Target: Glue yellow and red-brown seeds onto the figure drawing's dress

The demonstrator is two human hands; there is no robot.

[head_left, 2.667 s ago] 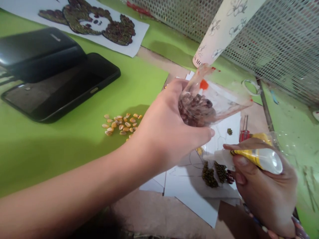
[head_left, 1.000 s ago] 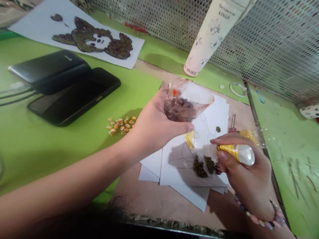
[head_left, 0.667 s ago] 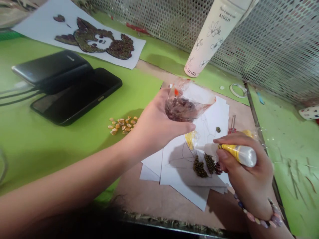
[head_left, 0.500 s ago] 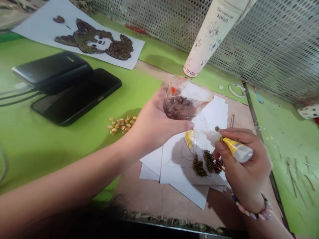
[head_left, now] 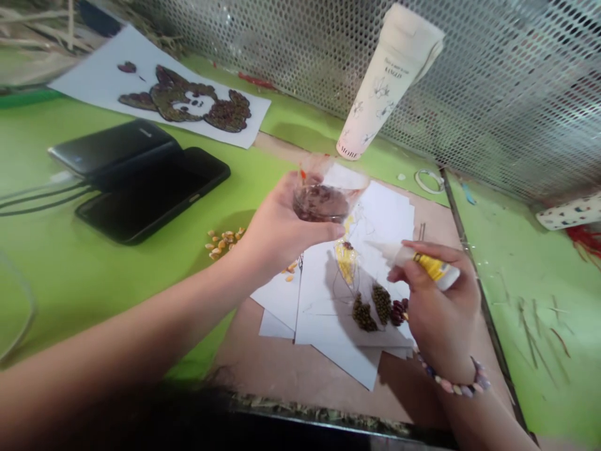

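Note:
My left hand [head_left: 277,232] is wrapped round a clear plastic cup [head_left: 328,194], tilted over the paper, with dark red beans inside. In my right hand [head_left: 441,300] is a white and yellow glue bottle [head_left: 429,266], its nozzle pointing left above the drawing. Beneath both hands lies a sheet of white paper [head_left: 323,319] with pencil lines. On it are two patches of green mung beans [head_left: 364,312], a cluster of dark red beans [head_left: 399,311] partly behind my right hand, and a yellow area [head_left: 346,263] with a few dark beans at its top.
Corn kernels [head_left: 223,243] lie left of my left forearm. A phone [head_left: 154,200] with a power bank [head_left: 117,147] on it sits further left. Behind are a finished bean picture [head_left: 201,109], a white flowered bottle [head_left: 375,94], a tape roll [head_left: 429,181] and a perforated metal panel [head_left: 493,94].
The view has shifted and drawn back. My right hand has raised the glue nozzle off the spot beside the mung beans. Dark beans now show on the yellow area's top. The cup stays held.

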